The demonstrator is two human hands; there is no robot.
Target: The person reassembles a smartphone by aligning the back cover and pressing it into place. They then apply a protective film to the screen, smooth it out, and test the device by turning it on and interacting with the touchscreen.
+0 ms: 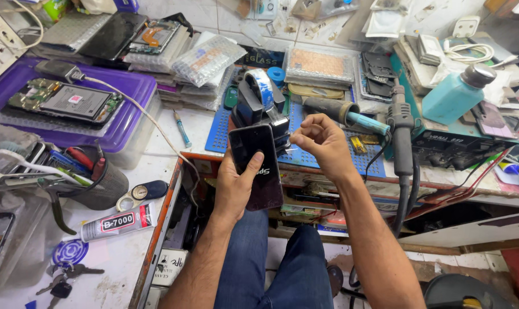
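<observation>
the left hand (236,186) is clamped around a black phone (258,163), thumb across its dark face, holding it upright just in front of the tape dispenser (258,100). the right hand (322,140), fingers curled together, hovers just right of the phone's top edge, over the blue mat (328,157) on the table (122,252).

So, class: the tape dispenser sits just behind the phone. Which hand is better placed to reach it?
Probably the right hand: it carries nothing large and hovers beside the tape dispenser, while the left hand grips the dark phone.
</observation>
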